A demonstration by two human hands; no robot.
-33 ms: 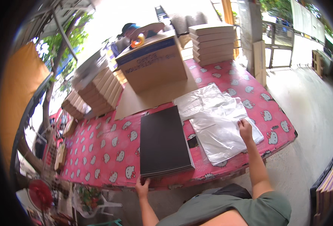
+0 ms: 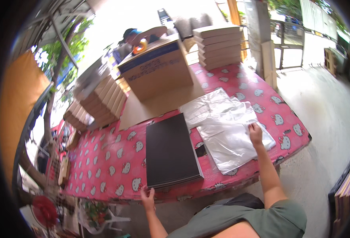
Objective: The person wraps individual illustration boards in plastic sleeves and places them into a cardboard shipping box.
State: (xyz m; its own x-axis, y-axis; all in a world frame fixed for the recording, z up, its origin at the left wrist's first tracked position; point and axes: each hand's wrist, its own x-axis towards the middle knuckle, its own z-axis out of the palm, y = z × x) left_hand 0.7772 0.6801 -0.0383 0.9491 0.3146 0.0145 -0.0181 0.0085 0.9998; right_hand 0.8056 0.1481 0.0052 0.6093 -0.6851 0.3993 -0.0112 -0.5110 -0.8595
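Note:
A stack of black boards (image 2: 169, 150) lies near the table's front edge, pale at its right side. Just off its near left corner is my left hand (image 2: 148, 198), its fingers apart and slightly blurred, holding nothing that I can see. To the right of the stack, a pile of thin, translucent plastic bags (image 2: 226, 137) is spread out, wrinkled and overlapping. My right hand (image 2: 255, 135) rests at the right part of this pile, fingers closed on the upper plastic bag. The fingertips are partly hidden.
A pink patterned cloth (image 2: 103, 166) covers the table. Behind the boards stands a large cardboard box (image 2: 161, 75) with a tape roll (image 2: 141, 47) on top. Stacks of flat cartons (image 2: 218, 47) rise at far right and left (image 2: 101, 97). Beyond the box a person (image 2: 133, 36) bends over.
My left hand has come slightly away from the corner of the black stack, its fingers loosening. My right hand stays on the plastic. The whole view has shifted a little.

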